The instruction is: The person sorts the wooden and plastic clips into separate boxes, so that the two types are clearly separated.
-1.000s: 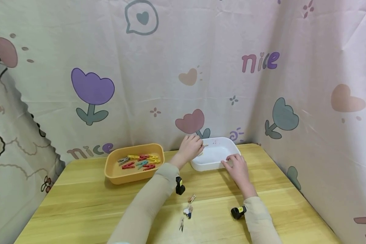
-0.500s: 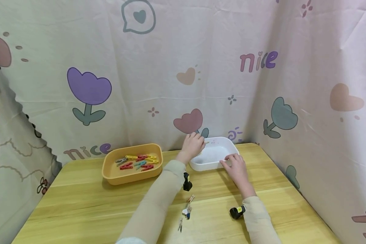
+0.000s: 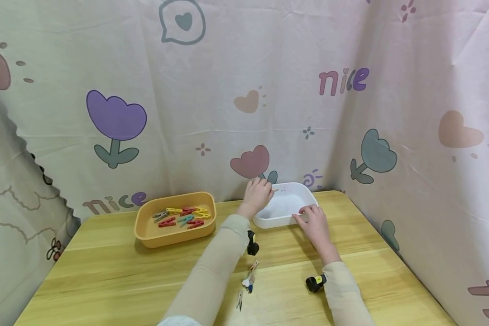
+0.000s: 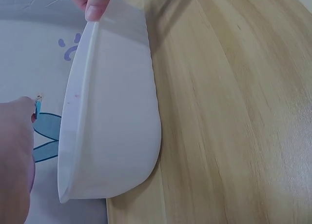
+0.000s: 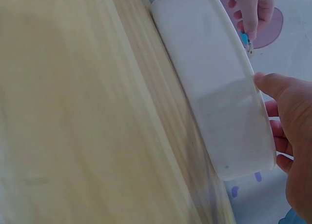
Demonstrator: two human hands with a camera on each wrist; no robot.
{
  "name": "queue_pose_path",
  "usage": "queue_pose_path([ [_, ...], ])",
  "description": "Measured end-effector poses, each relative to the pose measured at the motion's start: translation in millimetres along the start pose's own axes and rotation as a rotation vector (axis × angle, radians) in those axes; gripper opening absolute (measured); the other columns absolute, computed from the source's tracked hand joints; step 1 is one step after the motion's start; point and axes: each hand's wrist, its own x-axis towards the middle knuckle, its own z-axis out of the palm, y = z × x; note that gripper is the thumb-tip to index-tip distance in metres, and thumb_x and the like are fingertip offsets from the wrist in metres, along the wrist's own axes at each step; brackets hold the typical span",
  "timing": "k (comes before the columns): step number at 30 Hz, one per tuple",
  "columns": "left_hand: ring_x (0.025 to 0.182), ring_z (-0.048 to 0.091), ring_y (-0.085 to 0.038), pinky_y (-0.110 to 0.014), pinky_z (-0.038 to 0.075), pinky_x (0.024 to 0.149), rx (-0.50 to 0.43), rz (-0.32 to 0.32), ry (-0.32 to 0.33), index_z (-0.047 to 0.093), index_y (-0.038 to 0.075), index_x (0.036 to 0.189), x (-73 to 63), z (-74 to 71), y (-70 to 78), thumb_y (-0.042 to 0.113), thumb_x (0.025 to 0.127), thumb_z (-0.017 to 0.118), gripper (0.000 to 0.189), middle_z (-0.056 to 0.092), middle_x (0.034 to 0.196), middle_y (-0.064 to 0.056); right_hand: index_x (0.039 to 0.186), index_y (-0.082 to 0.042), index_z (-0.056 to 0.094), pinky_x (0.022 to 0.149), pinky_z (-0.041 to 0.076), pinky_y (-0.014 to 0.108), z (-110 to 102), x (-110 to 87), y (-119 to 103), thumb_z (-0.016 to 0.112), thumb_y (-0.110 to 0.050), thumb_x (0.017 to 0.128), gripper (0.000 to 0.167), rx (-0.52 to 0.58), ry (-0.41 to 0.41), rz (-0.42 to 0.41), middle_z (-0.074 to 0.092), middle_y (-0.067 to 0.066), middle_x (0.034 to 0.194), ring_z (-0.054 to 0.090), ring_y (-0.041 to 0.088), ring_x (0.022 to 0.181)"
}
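My left hand [image 3: 257, 195] is over the left end of a white tray [image 3: 305, 198], pinching a small clothespin [image 5: 250, 47] with a bright blue piece on it. In the left wrist view the blue part of this clothespin [image 4: 37, 108] peeks out past the fingers; the rest is hidden. My right hand [image 3: 314, 222] grips the tray's near rim toward its right end, thumb outside and fingers over the inside. The right wrist view shows that thumb [image 5: 269, 82] against the rim.
Left of the white tray stands a yellow tray [image 3: 146, 228] with several red, yellow, teal and grey clothespins [image 3: 187, 217]. Nearer on the wooden table [image 3: 106, 280] lie several small decorated clothespins [image 3: 248, 283], one with a white heart. A patterned curtain [image 3: 212, 113] hangs behind.
My left hand has moved slightly to the right over the white tray, still pinching the clothespin. My right hand keeps its grip on the rim. The head view has turned a little rightward.
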Motion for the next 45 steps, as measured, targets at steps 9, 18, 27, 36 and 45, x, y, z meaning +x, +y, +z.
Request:
queue_pose_path([
  [9, 0.120, 0.049, -0.022, -0.040, 0.043, 0.096, 0.011, -0.072, -0.141, 0.060, 0.018, 0.110, -2.3, -3.1, 2.4, 0.053, 0.100, 0.042, 0.041, 0.059, 0.120, 0.000, 0.093, -0.006, 0.065, 0.086, 0.043, 0.048, 0, -1.0, -1, 0.071, -0.034, 0.088, 0.029, -0.006, -0.001, -0.008, 0.058, 0.013, 0.101, 0.053, 0.034, 0.098],
  [18, 0.120, 0.048, -0.021, -0.038, 0.043, 0.096, 0.032, -0.015, -0.113, 0.060, 0.018, 0.114, -7.4, -6.1, 0.2, 0.052, 0.100, 0.043, 0.040, 0.059, 0.119, 0.002, 0.094, -0.006, 0.065, 0.087, 0.042, 0.048, -1, -0.6, 0, 0.071, -0.034, 0.088, 0.029, -0.002, -0.003, 0.000, 0.058, 0.013, 0.102, 0.052, 0.033, 0.099],
  [27, 0.107, 0.051, -0.017, -0.036, 0.042, 0.088, -0.030, 0.031, -0.032, 0.061, 0.021, 0.111, -24.0, -12.4, -7.7, 0.049, 0.099, 0.048, 0.034, 0.060, 0.111, 0.003, 0.094, -0.006, 0.065, 0.090, 0.041, 0.048, 0, 0.4, 1, 0.071, -0.034, 0.088, 0.029, 0.004, -0.001, -0.005, 0.059, 0.013, 0.103, 0.052, 0.033, 0.100],
  [36, 0.100, 0.052, -0.018, -0.035, 0.042, 0.083, -0.019, 0.138, 0.103, 0.063, 0.018, 0.102, -48.7, -20.3, -22.2, 0.045, 0.095, 0.057, 0.028, 0.061, 0.102, 0.003, 0.093, -0.005, 0.066, 0.089, 0.041, 0.049, 0, 0.9, 4, 0.072, -0.034, 0.087, 0.030, -0.003, 0.027, -0.025, 0.059, 0.015, 0.100, 0.053, 0.034, 0.097],
  [45, 0.095, 0.054, -0.017, -0.035, 0.043, 0.085, 0.053, 0.285, 0.183, 0.065, 0.020, 0.097, -74.2, -33.1, -38.4, 0.045, 0.093, 0.060, 0.026, 0.061, 0.096, 0.004, 0.093, -0.005, 0.065, 0.091, 0.041, 0.049, 1, 0.1, 1, 0.071, -0.033, 0.088, 0.030, -0.002, 0.022, -0.024, 0.059, 0.015, 0.101, 0.053, 0.034, 0.097],
])
